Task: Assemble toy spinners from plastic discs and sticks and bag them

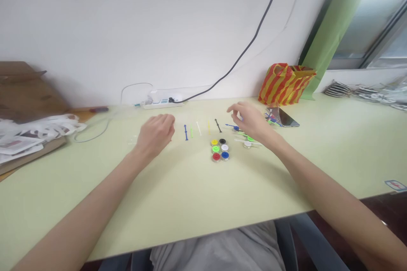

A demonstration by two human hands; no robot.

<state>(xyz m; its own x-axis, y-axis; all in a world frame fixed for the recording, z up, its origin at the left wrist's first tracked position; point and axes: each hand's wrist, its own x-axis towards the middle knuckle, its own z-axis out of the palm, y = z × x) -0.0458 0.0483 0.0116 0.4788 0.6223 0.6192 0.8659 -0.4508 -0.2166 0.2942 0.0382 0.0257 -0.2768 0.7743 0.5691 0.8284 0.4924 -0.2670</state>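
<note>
Head cam: L hand curled ctr-left, couldn't tell grip; R hand hung loosely spread ctr-right; if lowered, might've bumped spinners.

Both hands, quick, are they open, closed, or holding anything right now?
Left hand: fingers curled downward; its grip is hidden, so cannot tell.
Right hand: open, fingers loosely bent, nothing visible in it.

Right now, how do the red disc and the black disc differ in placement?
The red disc is in the cluster's left column, the black disc in its right. The red disc is in the nearest row, beside the blue disc; the black disc in the farthest, beside the yellow disc. Both are round.
</note>
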